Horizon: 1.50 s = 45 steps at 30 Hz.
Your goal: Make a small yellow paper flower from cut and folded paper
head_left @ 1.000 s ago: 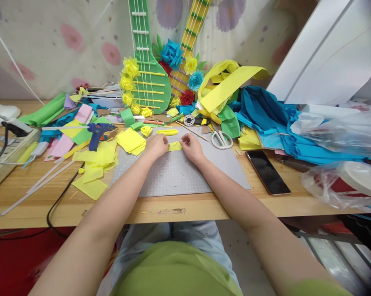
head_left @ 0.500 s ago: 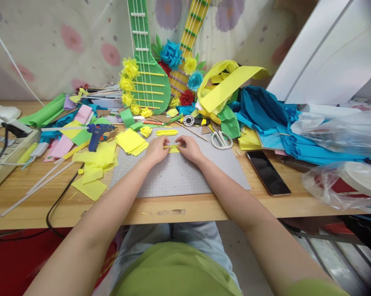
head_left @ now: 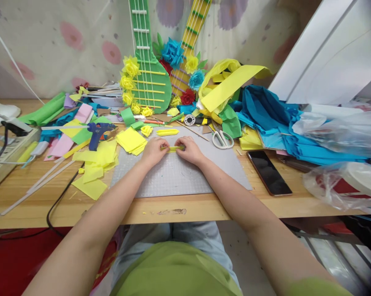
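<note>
Light was bright and diffuse over the desk | Shadow lay deeper beneath it, near left | Plastic bag, right, carried pale glare | Wide-angle distortion stretched both forearms toward the near edges | Far-right corner was dark and blurred | Yellow strip between left hand and right hand showed soft, small detail

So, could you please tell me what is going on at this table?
A person holds a small piece of yellow paper between the fingers of the left hand and the right hand, over a grey mat. A stack of yellow sheets lies beside the left hand. The scissors lie untouched, beyond the right hand.
</note>
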Available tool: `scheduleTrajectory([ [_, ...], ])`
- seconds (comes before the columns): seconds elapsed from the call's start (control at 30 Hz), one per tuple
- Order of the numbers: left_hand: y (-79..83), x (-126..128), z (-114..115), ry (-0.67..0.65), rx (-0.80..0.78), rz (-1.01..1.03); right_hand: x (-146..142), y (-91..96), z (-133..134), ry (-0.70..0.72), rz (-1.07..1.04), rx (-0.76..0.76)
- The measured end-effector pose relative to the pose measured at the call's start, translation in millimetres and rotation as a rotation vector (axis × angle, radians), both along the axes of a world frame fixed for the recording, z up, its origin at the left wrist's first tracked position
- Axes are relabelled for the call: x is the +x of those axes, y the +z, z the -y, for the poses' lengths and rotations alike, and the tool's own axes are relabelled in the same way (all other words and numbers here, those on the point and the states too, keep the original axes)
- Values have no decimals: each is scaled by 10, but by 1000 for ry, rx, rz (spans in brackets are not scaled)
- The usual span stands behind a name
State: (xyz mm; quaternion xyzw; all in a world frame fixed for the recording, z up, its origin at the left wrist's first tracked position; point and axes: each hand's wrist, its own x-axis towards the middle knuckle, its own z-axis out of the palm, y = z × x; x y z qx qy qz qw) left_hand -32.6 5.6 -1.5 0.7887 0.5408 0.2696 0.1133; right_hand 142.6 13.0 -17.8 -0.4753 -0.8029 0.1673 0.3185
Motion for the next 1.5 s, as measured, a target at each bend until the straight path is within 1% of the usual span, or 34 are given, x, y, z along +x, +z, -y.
scheduleTrajectory([
  [0.07, 3, -2, 14, -2, 36, -13, -7, -7, 2, 1, -2, 10],
  [0.17, 7, -27, 29, -43, 68, -44, -11, -15, 2, 4, 9, 13],
  [0.4, -12, -162, 55, -197, 91, -133, 19, 37, 43, 81, 62, 34],
  [0.53, 12, -183, 106, -236, 72, -162, 27, 68, 69, 125, 109, 18],
  [0.6, 20, -172, 121, -246, 76, -163, 19, 58, 60, 111, 105, 8],
  [0.7, 8, -146, 125, -229, 109, -145, 3, 23, 38, 50, 98, 1],
  [0.77, -7, -129, 124, -210, 124, -134, 0, 5, 33, 33, 121, 20],
  [0.87, -18, -107, 133, -178, 99, -135, 9, 2, 43, 46, 158, 50],
  [1.0, -12, -72, 147, -112, 48, -144, 14, 29, 65, 75, 152, 22],
  [1.2, -16, 27, 144, -90, -4, -110, -17, 56, 87, 82, 32, -79],
  [1.33, 3, 66, 157, -84, -39, -75, -25, 35, 77, 105, -7, -77],
  [1.5, 3, 30, 125, -15, -115, -30, -21, 18, 62, 130, -43, -87],
])
